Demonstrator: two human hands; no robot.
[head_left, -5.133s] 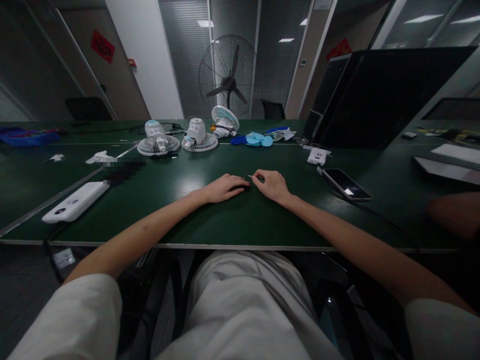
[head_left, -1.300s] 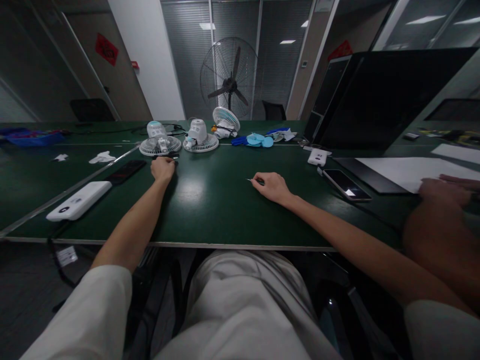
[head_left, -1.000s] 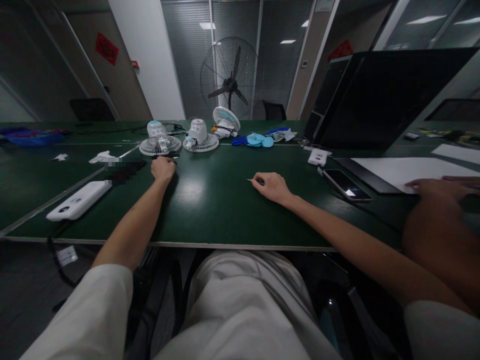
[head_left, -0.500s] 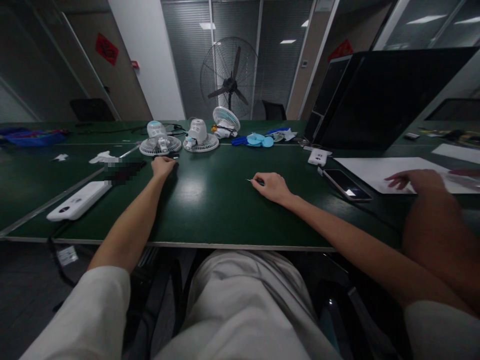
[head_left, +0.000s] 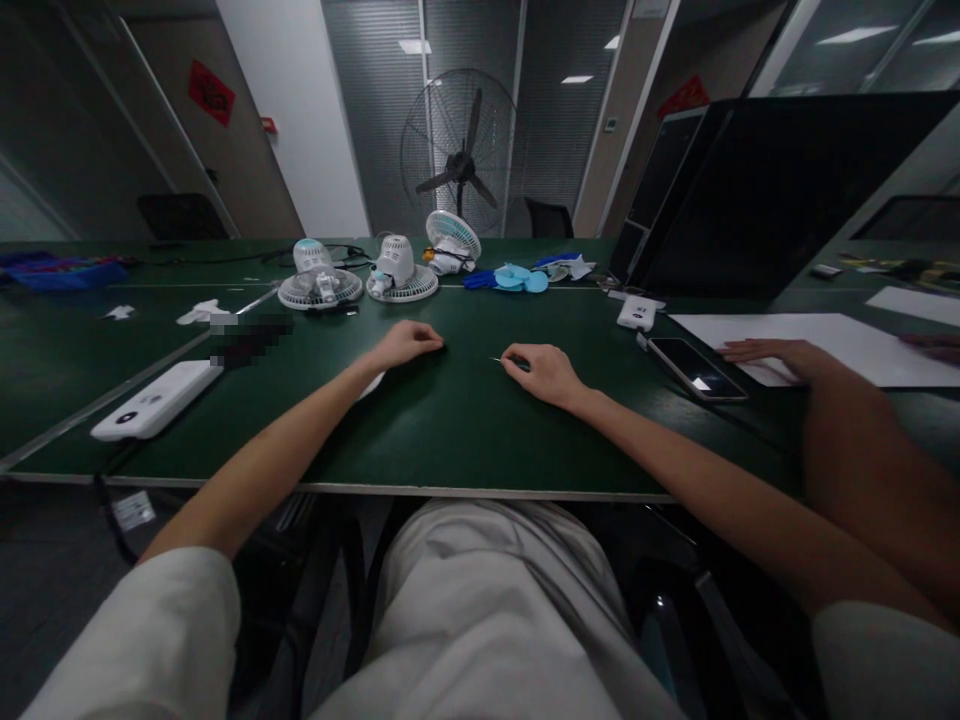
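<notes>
My right hand rests on the green table, pinched shut on a thin tool whose metal tip points left. My left hand lies on the table just left of that tip, fingers curled down; whether anything is under them I cannot make out. Behind the hands, three small white desk fans lie in a row, with light blue fan blades to their right.
A white power strip and a dark phone lie at left. A phone and a small white device lie at right, near a black monitor. Another person's hand rests on white paper. A large floor fan stands behind.
My left hand came back from near the left fan to the table's middle, close to my right hand. The other person's hand slid left over the paper. My right hand stayed put.
</notes>
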